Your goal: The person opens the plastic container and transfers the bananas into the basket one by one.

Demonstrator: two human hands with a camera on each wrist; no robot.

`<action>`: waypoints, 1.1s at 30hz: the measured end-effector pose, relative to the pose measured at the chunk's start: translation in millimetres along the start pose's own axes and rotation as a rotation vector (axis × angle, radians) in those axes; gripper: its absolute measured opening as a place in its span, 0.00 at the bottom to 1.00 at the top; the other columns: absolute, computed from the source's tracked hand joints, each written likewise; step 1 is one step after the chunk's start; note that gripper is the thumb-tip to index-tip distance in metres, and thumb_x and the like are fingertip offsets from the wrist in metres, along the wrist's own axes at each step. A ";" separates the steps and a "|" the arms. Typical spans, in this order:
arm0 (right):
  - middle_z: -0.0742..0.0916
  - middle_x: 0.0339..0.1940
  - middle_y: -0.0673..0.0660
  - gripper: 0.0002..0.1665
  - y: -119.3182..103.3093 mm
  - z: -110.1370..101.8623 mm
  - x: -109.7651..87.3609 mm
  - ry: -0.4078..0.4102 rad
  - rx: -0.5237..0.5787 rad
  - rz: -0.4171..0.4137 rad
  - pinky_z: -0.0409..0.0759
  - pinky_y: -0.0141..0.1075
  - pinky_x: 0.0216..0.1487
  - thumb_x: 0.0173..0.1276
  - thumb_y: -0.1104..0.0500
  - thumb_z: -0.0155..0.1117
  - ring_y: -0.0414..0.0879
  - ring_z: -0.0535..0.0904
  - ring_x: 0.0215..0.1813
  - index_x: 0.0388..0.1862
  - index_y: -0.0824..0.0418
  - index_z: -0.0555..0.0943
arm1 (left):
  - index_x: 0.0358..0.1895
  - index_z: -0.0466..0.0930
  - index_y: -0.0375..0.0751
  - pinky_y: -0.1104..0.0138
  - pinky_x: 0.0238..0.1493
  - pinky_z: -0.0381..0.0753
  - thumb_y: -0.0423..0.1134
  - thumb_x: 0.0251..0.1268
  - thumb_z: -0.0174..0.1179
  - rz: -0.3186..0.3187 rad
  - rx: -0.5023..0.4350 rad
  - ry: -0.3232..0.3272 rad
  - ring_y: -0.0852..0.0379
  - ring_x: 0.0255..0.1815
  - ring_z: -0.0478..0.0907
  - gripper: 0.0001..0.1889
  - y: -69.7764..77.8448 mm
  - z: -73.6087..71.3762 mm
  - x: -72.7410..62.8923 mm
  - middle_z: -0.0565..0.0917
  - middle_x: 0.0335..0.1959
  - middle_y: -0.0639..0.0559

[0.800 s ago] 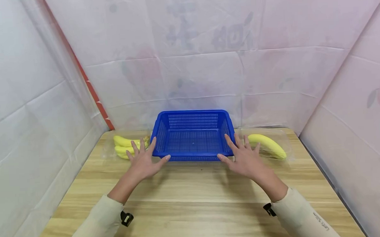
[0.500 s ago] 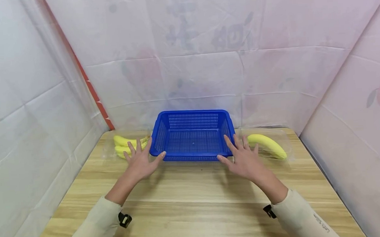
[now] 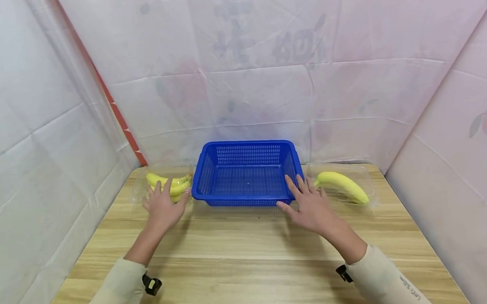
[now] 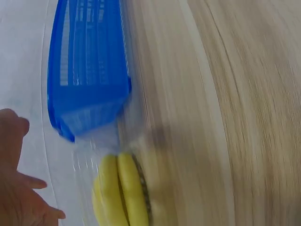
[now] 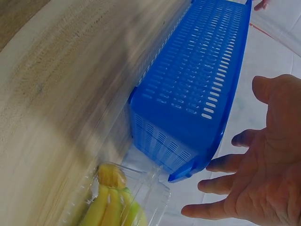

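Observation:
My left hand (image 3: 163,209) hovers over a bunch of yellow bananas (image 3: 159,179) in a clear plastic container (image 3: 139,188), left of a blue plastic basket (image 3: 245,198). Its fingers are spread and hold nothing. In the left wrist view the bananas (image 4: 112,193) lie below the basket's end, with part of the hand (image 4: 19,188) at the left edge. My right hand (image 3: 314,208) has its fingers spread over the basket's right front corner. The right wrist view shows this hand (image 5: 268,165) with straight fingers beside the basket (image 5: 188,70), gripping nothing.
A second clear container (image 3: 363,174) with yellow bananas (image 3: 345,187) stands right of the basket. All of it is on a wood-grain table (image 3: 248,269). White printed sheets (image 3: 257,97) hang close behind the table and at both sides.
My left hand has moved left, away from the basket's front left corner, to over the left bananas. My right hand has barely moved. The basket's right side sits slightly further right.

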State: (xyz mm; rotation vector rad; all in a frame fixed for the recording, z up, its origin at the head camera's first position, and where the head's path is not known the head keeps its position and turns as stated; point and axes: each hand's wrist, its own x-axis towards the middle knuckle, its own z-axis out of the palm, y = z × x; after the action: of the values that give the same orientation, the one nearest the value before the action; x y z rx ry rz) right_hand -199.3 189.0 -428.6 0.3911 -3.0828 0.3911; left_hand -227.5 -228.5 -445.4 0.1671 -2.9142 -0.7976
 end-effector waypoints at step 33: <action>0.83 0.71 0.64 0.38 -31.6 19.3 -3.8 0.188 0.235 -0.223 0.79 0.60 0.72 0.78 0.42 0.66 0.62 0.78 0.73 0.78 0.60 0.75 | 0.88 0.44 0.36 0.42 0.87 0.56 0.77 0.74 0.43 -0.467 -0.519 0.091 0.31 0.87 0.55 0.56 -111.4 -15.8 60.7 0.56 0.87 0.30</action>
State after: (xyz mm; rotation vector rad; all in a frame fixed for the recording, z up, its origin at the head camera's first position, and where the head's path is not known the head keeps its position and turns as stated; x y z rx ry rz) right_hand -187.4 155.5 -439.7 0.6536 -2.7795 0.7379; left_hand -276.9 -339.9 -484.0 0.8182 -2.4968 -1.5283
